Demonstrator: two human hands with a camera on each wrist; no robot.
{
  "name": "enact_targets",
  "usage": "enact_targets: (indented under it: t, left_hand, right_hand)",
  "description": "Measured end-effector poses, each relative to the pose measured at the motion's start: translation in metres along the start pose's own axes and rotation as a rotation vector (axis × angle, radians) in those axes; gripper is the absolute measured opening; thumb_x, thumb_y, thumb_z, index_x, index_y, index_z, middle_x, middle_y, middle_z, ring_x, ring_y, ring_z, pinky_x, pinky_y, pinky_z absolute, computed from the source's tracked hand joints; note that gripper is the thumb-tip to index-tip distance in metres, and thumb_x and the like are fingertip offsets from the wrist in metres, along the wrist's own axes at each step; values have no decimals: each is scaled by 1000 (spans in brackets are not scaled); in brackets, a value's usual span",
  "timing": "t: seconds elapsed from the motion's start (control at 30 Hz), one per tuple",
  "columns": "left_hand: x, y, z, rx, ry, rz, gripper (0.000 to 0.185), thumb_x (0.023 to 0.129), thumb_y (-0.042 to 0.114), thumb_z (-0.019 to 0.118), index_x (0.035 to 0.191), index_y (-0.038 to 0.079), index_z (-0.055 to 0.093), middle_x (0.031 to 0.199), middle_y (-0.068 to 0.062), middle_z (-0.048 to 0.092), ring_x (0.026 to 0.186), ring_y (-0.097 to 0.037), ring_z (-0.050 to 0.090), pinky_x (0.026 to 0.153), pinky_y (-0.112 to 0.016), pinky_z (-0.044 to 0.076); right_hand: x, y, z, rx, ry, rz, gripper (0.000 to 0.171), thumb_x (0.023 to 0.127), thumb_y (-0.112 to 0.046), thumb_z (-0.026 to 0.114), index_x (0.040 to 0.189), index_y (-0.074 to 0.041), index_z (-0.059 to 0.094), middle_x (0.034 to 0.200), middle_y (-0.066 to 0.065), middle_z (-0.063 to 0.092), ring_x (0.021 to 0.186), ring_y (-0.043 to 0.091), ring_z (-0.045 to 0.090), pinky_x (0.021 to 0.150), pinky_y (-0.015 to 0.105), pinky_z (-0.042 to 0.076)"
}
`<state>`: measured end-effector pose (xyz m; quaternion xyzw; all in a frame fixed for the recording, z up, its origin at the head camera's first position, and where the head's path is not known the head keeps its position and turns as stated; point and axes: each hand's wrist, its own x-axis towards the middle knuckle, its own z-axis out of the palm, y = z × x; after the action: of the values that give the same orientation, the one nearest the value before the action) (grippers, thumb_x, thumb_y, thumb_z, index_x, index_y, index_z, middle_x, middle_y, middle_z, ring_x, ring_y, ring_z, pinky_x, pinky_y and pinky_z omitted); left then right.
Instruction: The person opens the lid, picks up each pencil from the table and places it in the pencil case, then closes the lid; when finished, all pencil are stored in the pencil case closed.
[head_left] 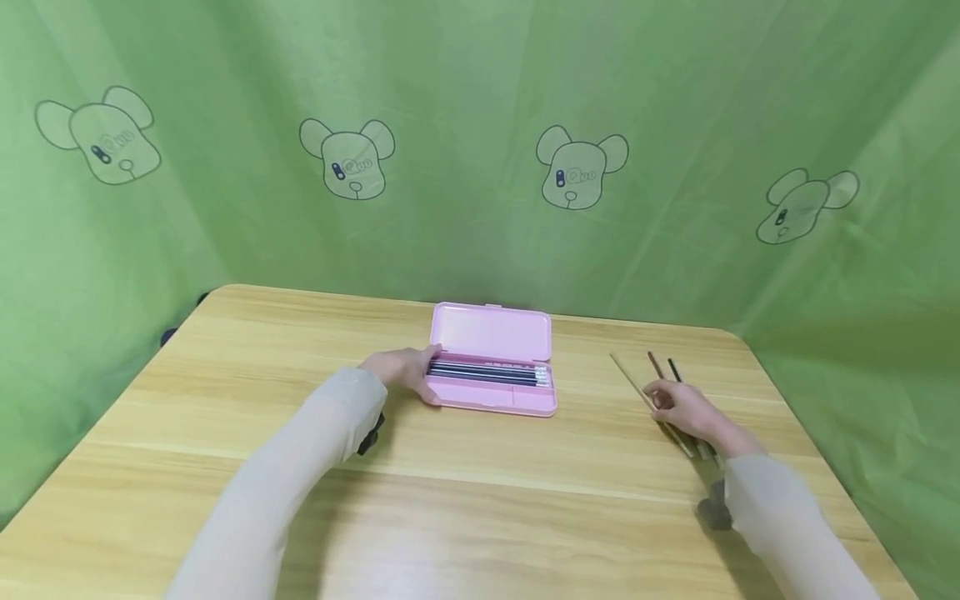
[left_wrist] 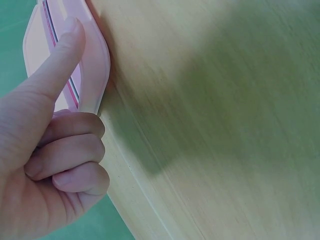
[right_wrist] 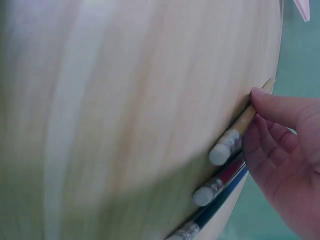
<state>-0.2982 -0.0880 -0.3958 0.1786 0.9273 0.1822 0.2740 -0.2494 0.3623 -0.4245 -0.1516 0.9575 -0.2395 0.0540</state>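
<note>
Head view of a wooden table (head_left: 480, 492) before a green backdrop (head_left: 480, 167) printed with bear outlines. An open pink pencil case (head_left: 492, 360) lies near the far middle of the table, its lid raised toward the backdrop; a row of dark pencils (head_left: 487, 372) with white eraser ends lies lengthwise in the tray. The left hand (head_left: 405, 371) rests at the case's left end: in the left wrist view the thumb (left_wrist: 62, 57) lies extended along the pink rim while the other fingers (left_wrist: 70, 155) are curled into the palm, enclosing nothing visible. To the right, well apart from the case, three loose pencils (head_left: 654, 385) lie on the table, pointing away from the person. The right hand (head_left: 686, 412) rests over them; the right wrist view shows its fingers (right_wrist: 272, 107) touching the tan pencil (right_wrist: 240, 131), beside a red pencil (right_wrist: 225, 177) and a blue pencil (right_wrist: 220, 205), eraser ends nearest the camera. Whether the fingers actually pinch the tan pencil cannot be told.
</note>
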Motion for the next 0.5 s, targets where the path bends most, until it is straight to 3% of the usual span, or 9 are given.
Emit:
enact_targets:
  t: [0.3, 0.5]
  left_hand:
    - [-1, 2, 1, -16, -6, -3, 105, 75, 38, 76, 151, 9, 8, 150, -20, 32, 139, -33, 31, 118, -42, 24]
    - [-2, 1, 0, -14, -1, -4, 105, 75, 40, 75, 151, 10, 9, 150, -20, 32, 139, -33, 31, 118, -42, 24]
  right_hand:
    - [0, -6, 5, 25, -30, 14, 27, 82, 6, 57, 108, 11, 57, 85, 13, 60, 80, 16, 55, 67, 22, 46]
    - [6, -16, 5, 16, 12, -33, 25, 83, 6, 57, 108, 8, 59, 86, 11, 62, 79, 12, 54, 68, 21, 46]
